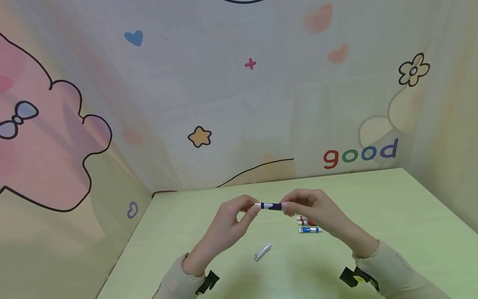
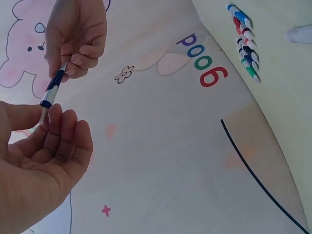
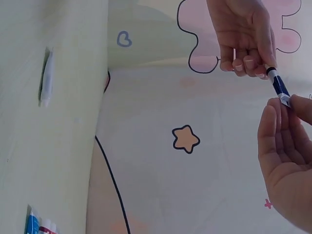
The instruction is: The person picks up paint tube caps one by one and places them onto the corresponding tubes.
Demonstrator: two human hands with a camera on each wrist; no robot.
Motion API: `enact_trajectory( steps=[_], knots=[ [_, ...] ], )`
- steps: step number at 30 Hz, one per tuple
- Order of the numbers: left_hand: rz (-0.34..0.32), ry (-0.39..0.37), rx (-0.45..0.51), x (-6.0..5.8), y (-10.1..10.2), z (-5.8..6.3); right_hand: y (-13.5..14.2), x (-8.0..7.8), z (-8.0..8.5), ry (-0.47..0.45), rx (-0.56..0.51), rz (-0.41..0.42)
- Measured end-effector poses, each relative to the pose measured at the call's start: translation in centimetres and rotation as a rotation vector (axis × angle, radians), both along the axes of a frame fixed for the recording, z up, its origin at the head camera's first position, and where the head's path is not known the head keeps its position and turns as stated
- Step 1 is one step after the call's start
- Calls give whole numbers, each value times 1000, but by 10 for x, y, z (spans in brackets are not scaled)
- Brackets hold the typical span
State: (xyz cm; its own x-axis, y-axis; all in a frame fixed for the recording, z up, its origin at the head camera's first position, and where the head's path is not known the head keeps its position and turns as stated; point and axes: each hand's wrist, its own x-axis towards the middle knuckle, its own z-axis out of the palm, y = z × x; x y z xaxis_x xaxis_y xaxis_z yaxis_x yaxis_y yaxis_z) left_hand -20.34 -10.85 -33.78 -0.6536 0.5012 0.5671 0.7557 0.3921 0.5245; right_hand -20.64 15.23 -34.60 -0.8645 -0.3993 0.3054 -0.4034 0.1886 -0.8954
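A small dark blue and white paint tube (image 1: 271,206) is held level above the table between both hands. My left hand (image 1: 234,220) pinches its white end between thumb and fingers; in the left wrist view that end of the tube (image 2: 48,100) is narrow. The dark end is pinched by my right hand (image 1: 317,209), whose fingertips cover the tip. Below the hands, a silver-white tube (image 1: 262,252) lies slantwise on the table. Beyond the right hand lie a blue tube (image 1: 310,229) and red tubes (image 1: 307,223), partly hidden by that hand.
The pale green table (image 1: 179,232) runs back to a printed cloth (image 1: 239,104), which hangs behind and at the sides. In the left wrist view, several tubes, among them a green one (image 2: 251,72), lie in a row on the table.
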Motion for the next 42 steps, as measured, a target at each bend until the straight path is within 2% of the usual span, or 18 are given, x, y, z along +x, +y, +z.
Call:
enact_trajectory(
  steps=[4, 10, 14, 18, 23, 28, 32, 35, 37, 39, 42],
  knots=[
    [1, 43, -4, -1, 2, -2, 0, -4, -1, -102, -73, 34],
    [-9, 248, -46, -5, 5, -7, 1, -10, 1, -280, -149, 84],
    [-10, 312, -62, -7, 5, -11, 2, -11, 2, -322, -161, 89],
    [2, 260, -41, -8, 5, -10, 1, -9, 1, -196, -67, 14],
    [46, 93, 16, -10, 4, -7, 2, -2, -2, 71, 60, -111],
    [61, -62, 46, -12, 3, -6, 3, -1, -7, 333, 80, -107],
    [33, -126, 48, -11, 5, -5, 2, -4, -8, 452, 70, -60],
    [32, -125, 40, -10, 8, -5, 3, -6, -7, 470, 77, -54],
    [40, -100, 31, -10, 10, -5, 4, -7, -6, 446, 90, -69],
    [48, -67, 21, -11, 12, -6, 6, -8, -4, 377, 99, -84],
    [56, -27, 9, -13, 16, -8, 9, -7, -1, 224, 89, -104]
  ],
)
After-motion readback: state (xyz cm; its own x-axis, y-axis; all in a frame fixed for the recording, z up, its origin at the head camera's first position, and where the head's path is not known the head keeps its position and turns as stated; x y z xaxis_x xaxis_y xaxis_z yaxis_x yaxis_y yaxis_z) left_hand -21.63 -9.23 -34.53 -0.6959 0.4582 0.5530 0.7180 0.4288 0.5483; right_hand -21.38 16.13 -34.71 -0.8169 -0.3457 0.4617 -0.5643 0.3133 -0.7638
